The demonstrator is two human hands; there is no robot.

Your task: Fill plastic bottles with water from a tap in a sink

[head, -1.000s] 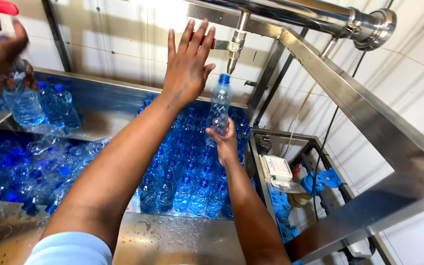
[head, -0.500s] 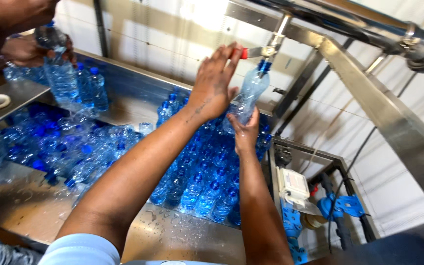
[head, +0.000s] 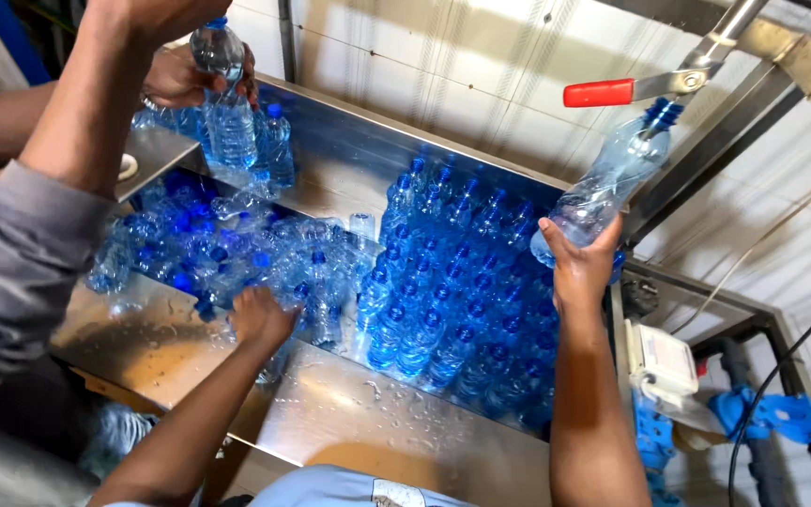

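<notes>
My right hand grips the base of a clear plastic bottle tilted up to the right, its blue neck under a metal spout with a red-handled valve. Low on the wet steel table, my left hand rests on a heap of loose empty bottles; whether its fingers close on one I cannot tell. Upright blue-capped bottles stand packed between my two arms.
Another person in a grey sleeve stands at the left, with a hand holding a filled bottle above the trough. A white box and blue pipe fittings sit at the lower right, below a slanted steel beam.
My left hand has dropped from beside the raised bottle down to the heap of loose bottles. My right hand keeps the bottle at the spout. The view has shifted left.
</notes>
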